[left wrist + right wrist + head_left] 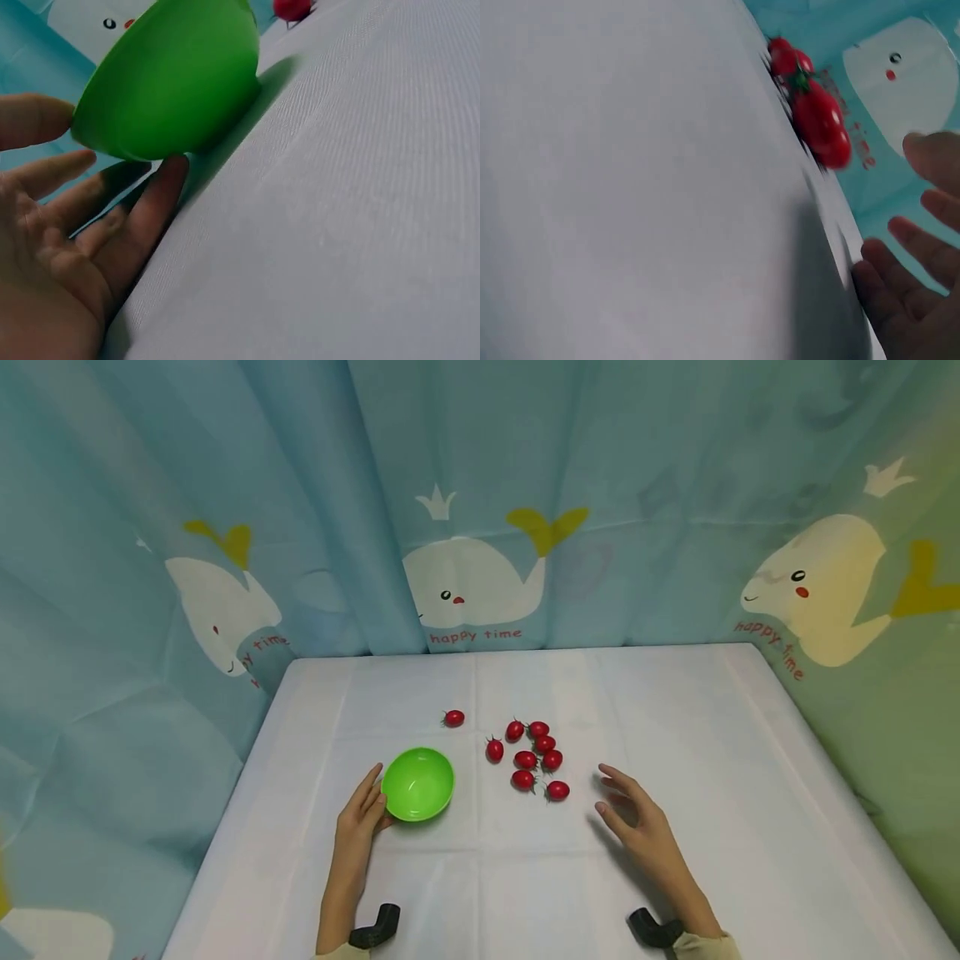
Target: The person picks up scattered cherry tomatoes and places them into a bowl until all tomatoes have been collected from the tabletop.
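Observation:
My left hand [365,814] holds the side of a round bright green bowl [418,783] on the white table. In the left wrist view its thumb is at the rim of the bowl [180,82] and the other fingers reach against the lower outside. The inside of the bowl shows no contents in the head view. To the right lies a loose cluster of small red cherry tomatoes [525,760] with green stems. My right hand [637,827] hovers beside the cluster, fingers spread and nothing between them. In the right wrist view, tomatoes [821,124] lie beyond its fingertips.
A single cherry tomato [454,718] lies behind the bowl, apart from the others. The white-covered table [750,860] backs onto blue-green curtains [637,485] printed with whales. Each wrist carries a black band mount [377,927].

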A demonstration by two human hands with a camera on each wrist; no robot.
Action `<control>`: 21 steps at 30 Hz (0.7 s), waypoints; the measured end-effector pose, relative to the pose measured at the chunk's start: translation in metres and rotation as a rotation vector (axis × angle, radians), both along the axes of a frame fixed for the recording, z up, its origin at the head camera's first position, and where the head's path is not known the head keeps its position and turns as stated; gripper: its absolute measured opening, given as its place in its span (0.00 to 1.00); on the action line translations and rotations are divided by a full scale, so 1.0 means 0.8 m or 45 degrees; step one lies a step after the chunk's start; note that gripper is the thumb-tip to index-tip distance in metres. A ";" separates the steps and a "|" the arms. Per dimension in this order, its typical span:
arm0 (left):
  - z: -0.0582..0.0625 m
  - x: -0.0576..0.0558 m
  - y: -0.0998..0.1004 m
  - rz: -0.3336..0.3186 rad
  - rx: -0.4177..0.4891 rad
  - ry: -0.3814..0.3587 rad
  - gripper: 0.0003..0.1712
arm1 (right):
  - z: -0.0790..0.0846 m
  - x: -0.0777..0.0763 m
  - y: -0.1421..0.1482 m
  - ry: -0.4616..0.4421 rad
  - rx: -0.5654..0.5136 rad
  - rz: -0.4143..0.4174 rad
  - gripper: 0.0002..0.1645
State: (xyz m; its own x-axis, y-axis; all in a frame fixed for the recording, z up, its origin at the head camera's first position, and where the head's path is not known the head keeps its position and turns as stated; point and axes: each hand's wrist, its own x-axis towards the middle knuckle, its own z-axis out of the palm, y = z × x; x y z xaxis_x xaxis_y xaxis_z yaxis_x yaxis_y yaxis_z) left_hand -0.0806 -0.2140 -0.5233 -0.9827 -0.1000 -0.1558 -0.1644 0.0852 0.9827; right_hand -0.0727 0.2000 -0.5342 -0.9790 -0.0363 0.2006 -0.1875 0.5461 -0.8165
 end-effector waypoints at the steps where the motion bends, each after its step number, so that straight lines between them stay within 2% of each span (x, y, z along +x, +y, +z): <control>1: -0.001 -0.001 0.000 -0.001 0.002 -0.015 0.31 | -0.001 0.000 -0.004 -0.027 0.006 -0.001 0.36; 5: -0.003 -0.004 0.001 -0.028 0.021 -0.045 0.31 | -0.004 -0.003 -0.016 -0.051 0.014 0.012 0.38; 14: -0.007 -0.021 0.003 -0.036 0.011 0.021 0.28 | 0.001 -0.031 -0.016 -0.036 0.150 0.077 0.39; 21: -0.009 -0.029 0.003 -0.091 0.030 -0.030 0.26 | 0.005 -0.051 -0.017 -0.159 0.105 0.163 0.41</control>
State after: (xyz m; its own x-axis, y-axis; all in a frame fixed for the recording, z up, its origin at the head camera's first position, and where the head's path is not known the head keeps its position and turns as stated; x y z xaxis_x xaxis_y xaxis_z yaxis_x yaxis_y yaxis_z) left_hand -0.1039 -0.2112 -0.5303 -0.9832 -0.0255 -0.1805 -0.1819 0.0742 0.9805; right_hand -0.1139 0.1862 -0.5306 -0.9824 -0.1737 0.0693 -0.1602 0.5902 -0.7912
